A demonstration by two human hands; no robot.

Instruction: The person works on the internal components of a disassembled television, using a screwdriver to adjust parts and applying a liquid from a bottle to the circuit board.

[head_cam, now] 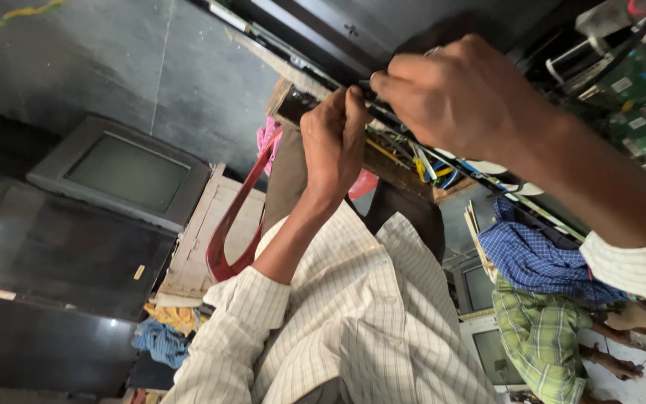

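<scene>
One head-worn camera, rolled sideways, looks closely down over the person's chest at both hands.

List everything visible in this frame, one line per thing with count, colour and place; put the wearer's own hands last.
Old grey box television: one, grey, left, screen dark.
Flat black panels: at least two, black, lower left.
Red plastic chair: one, red, centre left.
Pale wooden crate: one, off-white, behind the chair.
Dark frame edge with coloured wires: one, black, centre, under both hands.
Green circuit board: one, green, upper right.
Blue checked cloth: one, blue, right.
Second person in green checked wrap: one, lower right.
Left hand: gripping the frame edge.
Right hand: fingers pinched at the frame edge.
</scene>
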